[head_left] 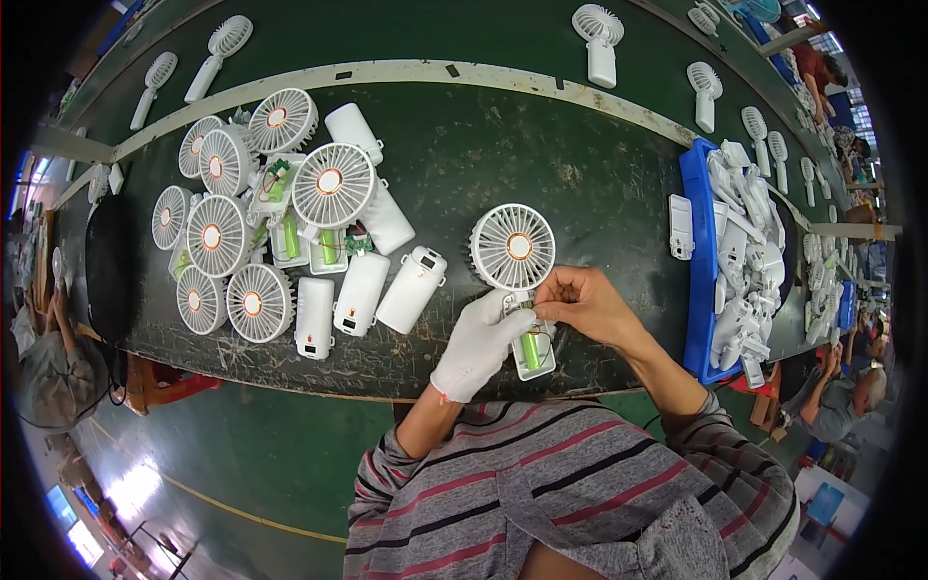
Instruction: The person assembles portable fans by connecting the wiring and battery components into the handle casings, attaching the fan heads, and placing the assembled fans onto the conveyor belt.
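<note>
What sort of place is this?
Most likely an assembly workshop: an opened handheld fan shows its green battery, more fans crowd the workbench, and a blue bin holds loose white plastic parts.

Workshop, factory assembly type, viewed from the floor. One long, scuffed green workbench (440, 126). White handheld fans (217, 237), clustered, several with wiring bared. Loose handle casings (362, 295). Blue plastic bin (700, 319), heaped with white parts (739, 261). Co-workers (855, 406), both sides of me. Green floor (242, 425), yellow-lined (246, 523).
</note>
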Action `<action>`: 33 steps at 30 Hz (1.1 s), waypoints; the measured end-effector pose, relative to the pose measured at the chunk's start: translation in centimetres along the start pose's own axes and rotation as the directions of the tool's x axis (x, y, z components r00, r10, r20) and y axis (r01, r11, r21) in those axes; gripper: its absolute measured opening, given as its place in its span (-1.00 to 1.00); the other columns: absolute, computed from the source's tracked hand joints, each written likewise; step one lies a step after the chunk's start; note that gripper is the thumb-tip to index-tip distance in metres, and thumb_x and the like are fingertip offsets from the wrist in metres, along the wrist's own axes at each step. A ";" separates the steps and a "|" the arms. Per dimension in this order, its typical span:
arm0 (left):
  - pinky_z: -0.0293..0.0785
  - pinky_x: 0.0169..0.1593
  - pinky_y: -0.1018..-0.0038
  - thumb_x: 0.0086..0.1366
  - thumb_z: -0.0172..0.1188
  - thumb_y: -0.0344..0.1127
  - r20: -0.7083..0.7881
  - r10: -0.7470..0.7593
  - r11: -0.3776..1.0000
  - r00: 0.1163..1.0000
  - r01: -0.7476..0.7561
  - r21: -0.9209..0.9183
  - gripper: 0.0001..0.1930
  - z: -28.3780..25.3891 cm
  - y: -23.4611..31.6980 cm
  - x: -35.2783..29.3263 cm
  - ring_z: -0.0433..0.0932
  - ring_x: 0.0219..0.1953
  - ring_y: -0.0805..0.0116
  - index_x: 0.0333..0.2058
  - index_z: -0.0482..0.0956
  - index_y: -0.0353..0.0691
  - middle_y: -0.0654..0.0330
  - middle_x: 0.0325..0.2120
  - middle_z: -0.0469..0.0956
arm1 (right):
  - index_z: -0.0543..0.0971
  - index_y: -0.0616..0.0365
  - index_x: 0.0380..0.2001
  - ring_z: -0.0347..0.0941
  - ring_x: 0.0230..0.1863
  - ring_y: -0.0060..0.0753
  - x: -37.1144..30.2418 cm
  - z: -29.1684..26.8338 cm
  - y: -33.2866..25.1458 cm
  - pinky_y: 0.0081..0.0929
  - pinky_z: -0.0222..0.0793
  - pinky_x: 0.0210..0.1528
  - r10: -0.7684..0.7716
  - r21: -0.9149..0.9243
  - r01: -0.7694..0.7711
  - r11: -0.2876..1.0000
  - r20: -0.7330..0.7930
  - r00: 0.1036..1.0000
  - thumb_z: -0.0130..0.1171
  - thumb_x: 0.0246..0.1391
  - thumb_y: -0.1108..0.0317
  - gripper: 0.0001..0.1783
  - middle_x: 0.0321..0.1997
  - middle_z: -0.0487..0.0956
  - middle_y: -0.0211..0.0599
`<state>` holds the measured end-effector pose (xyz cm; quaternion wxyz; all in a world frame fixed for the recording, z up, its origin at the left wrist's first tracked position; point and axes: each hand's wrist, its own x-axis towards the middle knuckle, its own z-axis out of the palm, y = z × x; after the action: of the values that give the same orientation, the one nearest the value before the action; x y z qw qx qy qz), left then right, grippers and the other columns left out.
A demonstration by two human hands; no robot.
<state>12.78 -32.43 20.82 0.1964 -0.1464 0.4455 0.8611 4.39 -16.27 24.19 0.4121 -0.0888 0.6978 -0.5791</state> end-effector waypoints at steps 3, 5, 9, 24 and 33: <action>0.52 -0.16 0.46 0.22 -0.05 -0.55 -0.014 0.032 0.999 0.999 -0.032 -0.018 -0.69 0.6 1.1 -0.1 0.57 -0.24 0.32 -0.04 0.36 -0.44 0.09 -0.22 0.51 | 0.51 0.22 -0.48 0.34 -0.50 -0.78 0.4 -0.2 -0.8 -0.74 0.27 -0.44 0.004 -0.009 -0.004 1.000 0.019 1.000 0.21 -0.06 0.56 -0.93 -0.53 0.49 -0.54; 0.39 -0.18 0.62 0.21 0.02 -0.49 -0.004 0.059 0.997 0.998 -0.059 -0.055 -0.74 1.4 2.0 -0.9 0.45 -0.25 0.60 -0.11 0.44 -0.38 0.30 -0.29 0.51 | 0.52 0.19 -0.46 0.34 -0.47 -0.77 -0.2 -0.4 -0.6 -0.72 0.28 -0.41 -0.036 -0.047 0.036 0.998 0.001 0.999 0.23 -0.04 0.50 -0.92 -0.51 0.49 -0.56; 0.44 -0.13 0.54 0.22 0.04 -0.46 0.075 0.002 0.987 0.997 0.010 -0.163 -0.76 -0.2 1.4 0.0 0.52 -0.23 0.45 -0.14 0.46 -0.42 0.17 -0.26 0.53 | 0.54 0.18 -0.46 0.36 -0.44 -0.76 0.9 -0.2 -0.2 -0.71 0.31 -0.36 -0.032 -0.075 0.031 0.997 -0.014 0.999 0.27 -0.06 0.44 -0.90 -0.49 0.52 -0.55; 0.45 -0.09 0.46 0.29 0.00 -0.39 -0.153 0.043 0.913 0.987 -0.101 -0.396 -0.73 1.0 -0.3 0.7 0.51 -0.15 0.32 -0.11 0.45 -0.45 0.08 -0.19 0.51 | 0.56 0.19 -0.45 0.49 -0.44 -0.33 -3.5 3.2 -1.5 -0.44 0.41 -0.38 -0.608 -0.618 0.459 0.638 -0.038 0.793 0.27 -0.13 0.35 -0.83 -0.50 0.55 -0.27; 0.46 -0.14 0.39 0.28 0.02 -0.41 -0.245 0.074 0.917 0.967 -0.163 -0.365 -0.79 1.9 -1.0 2.1 0.51 -0.22 0.30 -0.16 0.48 -0.38 0.11 -0.26 0.52 | 0.49 0.28 -0.47 0.48 -0.52 -0.60 -2.3 2.0 -0.2 -0.58 0.41 -0.45 -0.331 -0.265 0.241 0.934 -0.380 0.864 0.27 -0.18 0.42 -0.79 -0.57 0.56 -0.29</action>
<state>11.22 -29.92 20.29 0.0592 -0.2516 0.2967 0.9193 7.15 -16.47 25.46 0.1503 -0.1082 0.8055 -0.5629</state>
